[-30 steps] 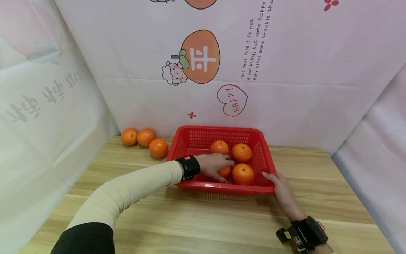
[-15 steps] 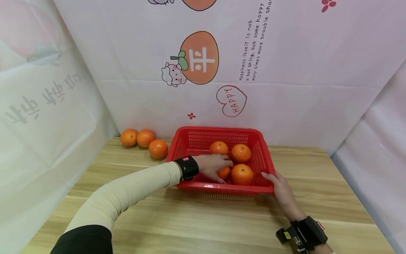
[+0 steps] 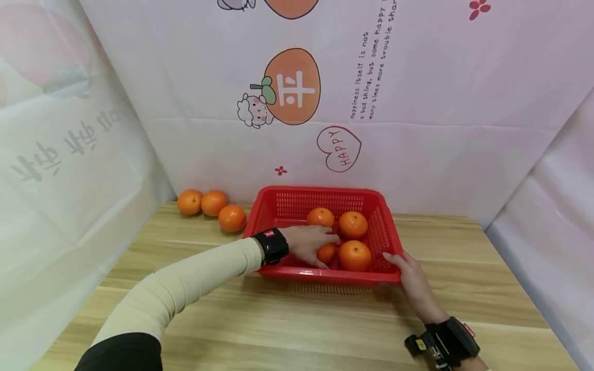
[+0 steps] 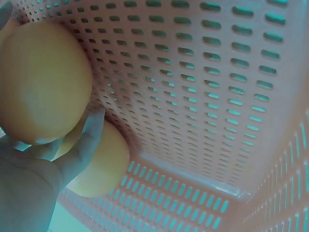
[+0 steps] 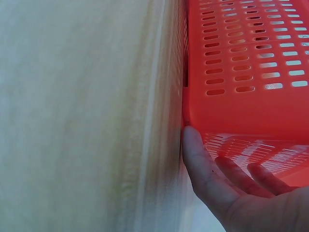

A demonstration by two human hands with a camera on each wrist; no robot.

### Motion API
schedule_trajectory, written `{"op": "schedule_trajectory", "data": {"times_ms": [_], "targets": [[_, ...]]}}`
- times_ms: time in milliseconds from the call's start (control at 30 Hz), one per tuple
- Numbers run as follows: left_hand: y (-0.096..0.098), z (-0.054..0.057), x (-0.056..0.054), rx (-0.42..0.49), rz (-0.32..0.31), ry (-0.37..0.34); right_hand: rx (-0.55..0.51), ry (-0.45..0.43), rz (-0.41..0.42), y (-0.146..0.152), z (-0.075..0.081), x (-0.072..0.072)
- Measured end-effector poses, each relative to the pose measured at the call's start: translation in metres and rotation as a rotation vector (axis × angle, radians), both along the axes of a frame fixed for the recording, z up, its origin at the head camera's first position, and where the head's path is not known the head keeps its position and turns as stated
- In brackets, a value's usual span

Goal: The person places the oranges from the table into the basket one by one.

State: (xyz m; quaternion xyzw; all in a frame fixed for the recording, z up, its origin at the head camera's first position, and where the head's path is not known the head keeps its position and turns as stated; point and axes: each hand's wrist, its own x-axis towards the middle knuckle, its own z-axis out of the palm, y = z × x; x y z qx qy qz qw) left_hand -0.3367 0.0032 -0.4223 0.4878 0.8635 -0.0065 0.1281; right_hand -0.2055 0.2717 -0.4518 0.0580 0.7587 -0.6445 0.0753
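In the middle of the head view, a red plastic basket [image 3: 327, 277] with slotted walls is placed on the wood-grain counter [image 3: 278, 324]. Four oranges are seen inside it, grouped toward its middle and right. The left hand [image 3: 308, 242] is lowered in from the left of the frame, and its grip is closed round the near left orange [image 3: 326, 254], which is partly covered by the hand. Just to the right of it, the near right orange [image 3: 355, 256] is seen; above them in the frame, the far left orange [image 3: 320, 217] and the far right orange [image 3: 353, 225] are set. The basket's near right corner is gripped by the right hand [image 3: 415, 281], with the thumb laid over the rim. At the left of the frame, three loose oranges [image 3: 214, 203] are grouped on the counter, the nearest close beside the basket. A black wrist strap [image 3: 271, 246] is worn over a beige sleeve [image 3: 185, 283] on the left arm. Behind everything, a white printed cloth [image 3: 441, 77] is hung, on which a heart marked "HAPPY" is printed
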Motion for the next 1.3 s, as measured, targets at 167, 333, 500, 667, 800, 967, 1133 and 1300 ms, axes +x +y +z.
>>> {"op": "schedule_trajectory", "data": {"times_ms": [167, 333, 500, 667, 800, 967, 1133, 1300], "targets": [[-0.002, 0.002, 0.004, -0.003, 0.012, -0.008, -0.003, -0.013, 0.005, 0.0, -0.002, 0.0], [-0.003, 0.003, 0.005, 0.001, 0.018, -0.005, -0.001, -0.012, 0.005, -0.001, -0.002, 0.0], [-0.004, 0.002, 0.005, 0.012, 0.017, 0.013, 0.006, -0.012, 0.002, -0.001, -0.001, 0.001], [-0.005, 0.003, 0.006, 0.024, 0.001, 0.023, 0.002, -0.01, 0.002, 0.0, -0.002, 0.001], [-0.005, 0.007, 0.008, 0.039, -0.01, 0.039, 0.003, -0.003, -0.004, 0.0, -0.002, 0.001], [-0.003, 0.015, 0.01, 0.042, -0.025, 0.074, 0.006, 0.01, -0.01, -0.001, -0.001, 0.001], [-0.001, 0.023, 0.011, 0.05, -0.035, 0.096, -0.007, 0.019, -0.011, -0.002, 0.001, 0.001], [-0.002, 0.03, 0.01, 0.079, -0.025, 0.108, -0.012, 0.024, -0.011, -0.002, 0.001, 0.0]]}}
